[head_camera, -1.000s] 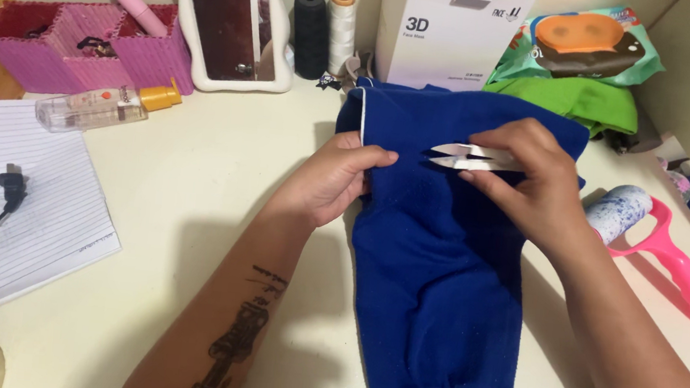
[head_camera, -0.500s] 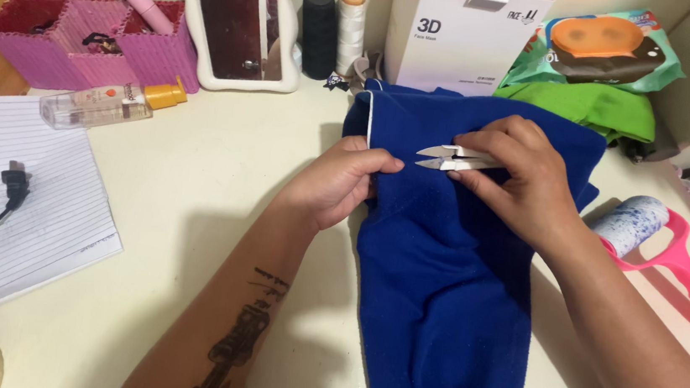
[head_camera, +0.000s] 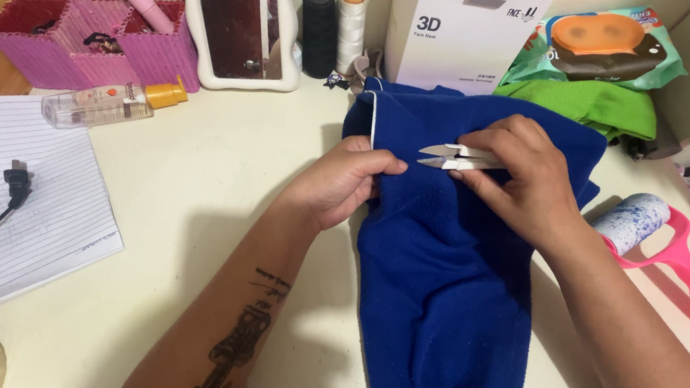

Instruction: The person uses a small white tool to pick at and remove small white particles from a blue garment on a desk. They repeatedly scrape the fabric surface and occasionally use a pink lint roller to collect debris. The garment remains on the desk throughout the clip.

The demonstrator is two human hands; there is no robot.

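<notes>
Blue garment lies flat on the worktop. Left hand pinches its left edge. Right hand grips white thread snips over its upper part, blades slightly apart. Pink lint roller lies right of the garment.

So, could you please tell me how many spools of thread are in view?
2: a black spool and a white spool, side by side behind the blue garment.
</notes>
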